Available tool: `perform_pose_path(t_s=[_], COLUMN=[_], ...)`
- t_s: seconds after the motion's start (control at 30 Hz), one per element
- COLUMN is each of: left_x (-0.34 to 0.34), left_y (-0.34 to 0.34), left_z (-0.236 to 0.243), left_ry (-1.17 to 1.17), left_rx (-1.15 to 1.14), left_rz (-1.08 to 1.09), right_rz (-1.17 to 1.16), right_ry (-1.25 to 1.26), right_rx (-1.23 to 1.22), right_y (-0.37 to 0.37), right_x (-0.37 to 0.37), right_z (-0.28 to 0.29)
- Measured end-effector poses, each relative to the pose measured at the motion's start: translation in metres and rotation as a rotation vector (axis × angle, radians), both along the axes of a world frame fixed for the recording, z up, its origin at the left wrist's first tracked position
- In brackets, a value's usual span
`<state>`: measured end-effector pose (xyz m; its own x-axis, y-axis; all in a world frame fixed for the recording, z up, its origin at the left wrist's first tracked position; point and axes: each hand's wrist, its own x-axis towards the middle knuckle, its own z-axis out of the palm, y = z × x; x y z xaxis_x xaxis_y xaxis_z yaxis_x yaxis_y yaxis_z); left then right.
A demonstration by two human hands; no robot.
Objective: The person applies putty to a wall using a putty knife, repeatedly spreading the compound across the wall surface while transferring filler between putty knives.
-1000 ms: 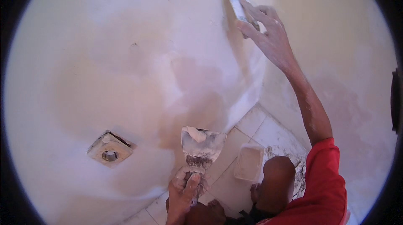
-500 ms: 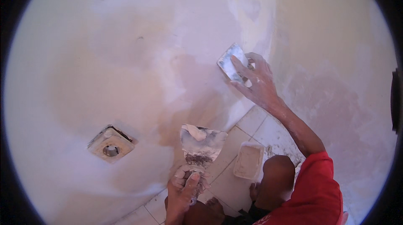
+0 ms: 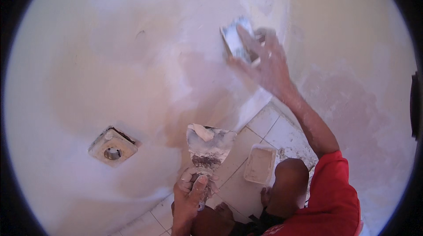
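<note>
My left hand (image 3: 196, 186) is wrapped round the handle of a wide putty knife (image 3: 209, 143), blade up, with a dab of pale filler near the blade's top edge. Higher up, close to the inside corner, my right hand (image 3: 266, 62) grips a small flat rectangular scraper plate (image 3: 239, 37), thumb and fingers on its face and edges. The plate lies against or very near the patchy plastered wall (image 3: 132, 81); I cannot tell whether it touches. Motion slightly blurs this hand.
A square socket box (image 3: 113, 150) with a round hole juts from the wall at lower left. On the white tiled floor (image 3: 231, 178) stands a shallow rectangular tub (image 3: 260, 164), dusty inside, beside my bent knee (image 3: 291, 181). A second wall (image 3: 352, 81) rises at right.
My right hand has moved up the wall with the scraper plate. The left hand and putty knife are nearly where they were, only slightly higher in the picture.
</note>
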<state>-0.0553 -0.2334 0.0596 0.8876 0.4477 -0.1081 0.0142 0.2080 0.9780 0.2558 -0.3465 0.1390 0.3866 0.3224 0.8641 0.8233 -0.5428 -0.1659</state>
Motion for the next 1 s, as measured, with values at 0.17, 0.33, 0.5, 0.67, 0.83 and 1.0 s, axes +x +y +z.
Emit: perform_pose_path(t_s=[0.17,0.33,0.5,0.67,0.83,1.0], left_x=[-0.002,0.006,0.012,0.010,0.019,0.023], left_y=[0.001,-0.001,-0.003,-0.003,-0.023,-0.028], left_z=[0.001,0.001,0.003,-0.004,0.006,0.020], left_ry=[0.021,0.011,0.049,0.028,0.078,0.014], left_rx=[-0.007,0.088,0.132,0.187,0.320,0.401], left_rz=[0.018,0.010,-0.006,-0.005,0.002,0.155], right_rz=[0.068,0.607,0.519,0.400,0.385,0.297], right_ry=[0.206,0.863,0.385,0.130,0.035,0.080], right_rx=[-0.184,-0.008,-0.276,-0.471,-0.490,-0.479], right_y=[-0.028,-0.068,-0.078,-0.072,-0.082,-0.094], right_x=[-0.020,-0.041,-0.080,-0.111,-0.111,-0.100], right_z=[-0.060,-0.065,-0.040,-0.019,-0.012,-0.011])
